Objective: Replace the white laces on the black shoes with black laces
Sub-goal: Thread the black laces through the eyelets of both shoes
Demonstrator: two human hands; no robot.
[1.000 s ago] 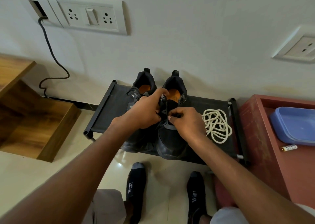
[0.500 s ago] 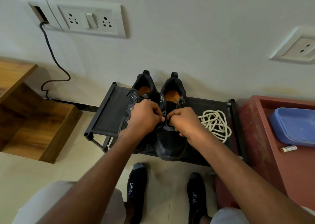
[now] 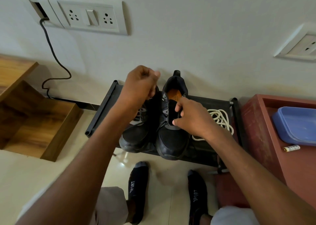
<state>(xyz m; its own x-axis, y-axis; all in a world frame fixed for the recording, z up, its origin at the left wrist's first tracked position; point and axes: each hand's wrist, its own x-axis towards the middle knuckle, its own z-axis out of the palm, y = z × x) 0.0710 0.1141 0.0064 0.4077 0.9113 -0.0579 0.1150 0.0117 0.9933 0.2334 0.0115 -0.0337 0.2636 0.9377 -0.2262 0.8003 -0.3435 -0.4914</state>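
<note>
On the black rack [image 3: 102,111], the left hand [image 3: 140,84] pulls a black lace up from the right shoe [image 3: 172,135] while the right hand [image 3: 191,118] pinches its eyelet; white laces [image 3: 220,120] lie beside. Best draw evenly, bracing the tongue.

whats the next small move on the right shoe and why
Probably keep drawing the black lace up with the left hand until it runs snug, while the right hand steadies the right shoe. The lace looks slack and the white laces already lie aside.
</note>
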